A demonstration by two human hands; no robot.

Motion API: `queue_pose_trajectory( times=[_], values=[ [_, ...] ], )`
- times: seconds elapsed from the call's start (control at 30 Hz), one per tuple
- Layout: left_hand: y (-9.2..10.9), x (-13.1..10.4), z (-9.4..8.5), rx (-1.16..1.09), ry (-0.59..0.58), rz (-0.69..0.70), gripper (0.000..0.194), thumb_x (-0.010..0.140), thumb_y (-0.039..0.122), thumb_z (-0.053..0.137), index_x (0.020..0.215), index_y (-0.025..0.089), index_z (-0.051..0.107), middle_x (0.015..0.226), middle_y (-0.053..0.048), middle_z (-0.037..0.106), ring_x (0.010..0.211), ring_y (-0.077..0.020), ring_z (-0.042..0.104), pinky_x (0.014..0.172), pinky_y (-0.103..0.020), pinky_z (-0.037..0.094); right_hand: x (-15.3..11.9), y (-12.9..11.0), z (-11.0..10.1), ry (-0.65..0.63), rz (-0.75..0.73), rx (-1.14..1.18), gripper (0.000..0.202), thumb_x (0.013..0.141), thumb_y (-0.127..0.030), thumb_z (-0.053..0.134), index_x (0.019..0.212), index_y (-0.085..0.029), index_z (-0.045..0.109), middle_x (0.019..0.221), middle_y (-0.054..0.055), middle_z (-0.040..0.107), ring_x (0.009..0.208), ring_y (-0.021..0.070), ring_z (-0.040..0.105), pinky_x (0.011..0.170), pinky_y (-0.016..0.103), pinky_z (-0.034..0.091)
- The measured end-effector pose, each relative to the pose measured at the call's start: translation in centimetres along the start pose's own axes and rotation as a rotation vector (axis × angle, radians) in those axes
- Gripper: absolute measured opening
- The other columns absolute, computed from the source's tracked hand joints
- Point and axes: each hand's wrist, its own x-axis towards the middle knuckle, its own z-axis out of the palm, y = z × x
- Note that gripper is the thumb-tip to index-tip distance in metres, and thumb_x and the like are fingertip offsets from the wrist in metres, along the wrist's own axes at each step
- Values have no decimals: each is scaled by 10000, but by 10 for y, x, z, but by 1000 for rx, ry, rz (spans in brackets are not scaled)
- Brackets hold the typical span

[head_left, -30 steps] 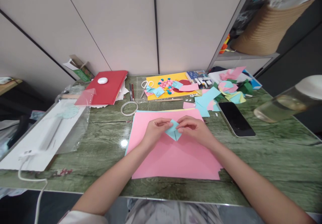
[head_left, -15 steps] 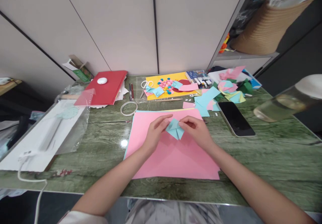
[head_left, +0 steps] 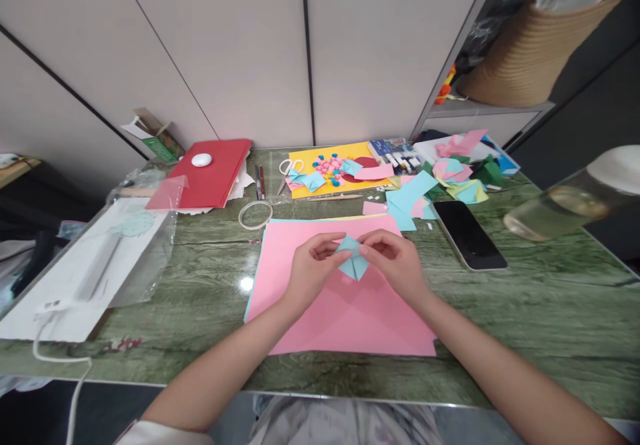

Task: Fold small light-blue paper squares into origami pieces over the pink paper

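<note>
Head view: left hand and right hand pinched folded light-blue paper above pink paper, opposed grips apparently steadying its folds

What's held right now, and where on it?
A folded light-blue paper piece, pinched near its upper left side by the left hand and upper right side by the right hand.

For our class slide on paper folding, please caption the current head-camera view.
Both hands, left and right, hold folded blue paper above pink sheets.
</note>
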Motion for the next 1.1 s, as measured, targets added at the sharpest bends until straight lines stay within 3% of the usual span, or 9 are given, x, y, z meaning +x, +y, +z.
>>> queue_pose_trajectory(
  times=[0.4, 0.83, 1.1],
  values=[
    [3, -6, 4, -75, 66, 8, 266, 615, 213, 724, 873, 191, 664, 735, -11, 678, 642, -119, 610, 622, -242, 490, -3, -2, 2, 8, 17, 67, 77, 724, -202, 639, 663, -194, 595, 775, 17, 619, 724, 141, 576, 627, 257, 456],
    [5, -11, 6, -62, 92, 23, 241, 621, 208, 721, 854, 183, 670, 718, -11, 674, 646, -120, 606, 650, -254, 488, -7, -11, 6, 55, -65, -12, 169, 732, -174, 619, 603, -197, 511, 732, 13, 596, 693, 134, 566, 620, 270, 458],
    [8, -13, 6, -57, 61, 23, 237, 651, 220, 697, 878, 184, 638, 679, 5, 639, 634, -118, 593, 635, -249, 472, -9, -10, 10, 108, -26, 69, 151, 710, -197, 652, 731, -217, 504, 730, -2, 549, 702, 133, 559, 664, 283, 471]
  ],
)
